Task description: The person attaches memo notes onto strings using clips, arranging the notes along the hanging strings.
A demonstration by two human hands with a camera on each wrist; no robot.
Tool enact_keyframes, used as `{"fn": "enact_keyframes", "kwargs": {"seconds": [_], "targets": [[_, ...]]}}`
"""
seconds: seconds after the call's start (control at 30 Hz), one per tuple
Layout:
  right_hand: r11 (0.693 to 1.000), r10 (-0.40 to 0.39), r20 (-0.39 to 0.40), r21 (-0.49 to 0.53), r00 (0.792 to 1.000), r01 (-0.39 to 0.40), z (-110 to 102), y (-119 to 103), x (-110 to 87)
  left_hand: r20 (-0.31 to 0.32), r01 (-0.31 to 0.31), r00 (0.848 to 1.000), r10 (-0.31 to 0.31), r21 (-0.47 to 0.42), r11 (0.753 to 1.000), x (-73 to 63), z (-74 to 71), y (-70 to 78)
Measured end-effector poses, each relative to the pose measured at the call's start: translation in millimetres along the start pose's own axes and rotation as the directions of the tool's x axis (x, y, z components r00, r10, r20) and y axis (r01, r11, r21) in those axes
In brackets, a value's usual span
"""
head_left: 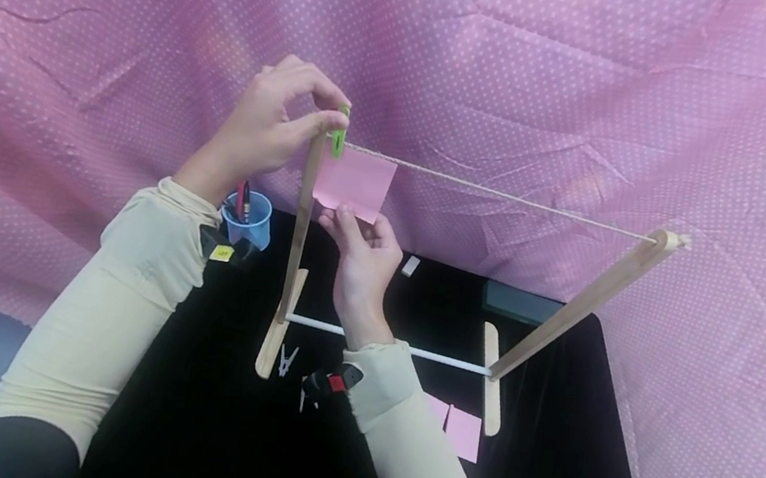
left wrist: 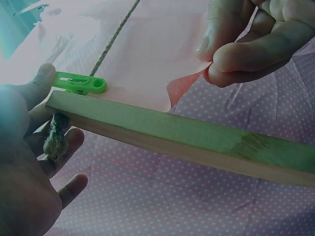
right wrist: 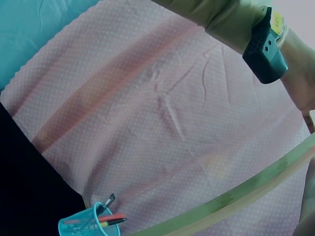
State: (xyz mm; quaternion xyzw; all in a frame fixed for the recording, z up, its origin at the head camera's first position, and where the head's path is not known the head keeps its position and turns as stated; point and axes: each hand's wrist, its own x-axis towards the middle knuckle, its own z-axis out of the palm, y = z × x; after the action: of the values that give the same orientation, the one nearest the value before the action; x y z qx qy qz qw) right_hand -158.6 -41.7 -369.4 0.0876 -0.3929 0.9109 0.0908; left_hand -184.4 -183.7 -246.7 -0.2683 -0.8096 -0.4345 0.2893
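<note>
Between thumb and fingers my left hand (head_left: 274,115) pinches a green clothespin (head_left: 340,132) on the string (head_left: 497,191), close by the top of the left wooden post (head_left: 300,234). Below the string hangs a pink square of paper (head_left: 356,182), its upper left corner at the clothespin. My right hand (head_left: 366,270) pinches the paper's lower edge; in the left wrist view that corner of the paper (left wrist: 184,91) curls up toward the fingertips. A knotted string end (left wrist: 56,140) sticks out past the post, beside the left fingers.
A blue mesh cup (head_left: 249,221) with pens stands behind the left post. On the black table lie a white clothespin (head_left: 287,361), pink paper squares (head_left: 463,433), a small white block (head_left: 411,266) and a dark green case (head_left: 520,303). A white rod (head_left: 449,361) joins the two posts low down.
</note>
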Motion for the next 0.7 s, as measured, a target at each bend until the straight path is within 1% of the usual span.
{"fn": "enact_keyframes", "kwargs": {"seconds": [0.13, 0.33, 0.47, 0.7], "targets": [[1.000, -0.005, 0.005, -0.009, 1.000, 0.005, 0, 0, 0.1, -0.011, -0.032, 0.999, 0.032, 0.002, 0.999, -0.2, 0.4, -4.5], [1.000, -0.002, 0.022, -0.024, 1.000, 0.002, -1, 0, 0.8, -0.038, -0.085, 0.996, 0.083, -0.029, 0.996, -0.8, 1.2, -12.2], [1.000, -0.003, 0.029, -0.030, 1.000, 0.004, -2, 0, 1.7, -0.037, -0.084, 0.996, 0.082, -0.032, 0.996, -0.6, 0.9, -12.6], [1.000, 0.004, 0.032, -0.023, 0.999, -0.004, -3, 1, 2.9, -0.010, -0.030, 1.000, 0.029, -0.013, 0.999, 0.0, -1.1, -8.3]]}}
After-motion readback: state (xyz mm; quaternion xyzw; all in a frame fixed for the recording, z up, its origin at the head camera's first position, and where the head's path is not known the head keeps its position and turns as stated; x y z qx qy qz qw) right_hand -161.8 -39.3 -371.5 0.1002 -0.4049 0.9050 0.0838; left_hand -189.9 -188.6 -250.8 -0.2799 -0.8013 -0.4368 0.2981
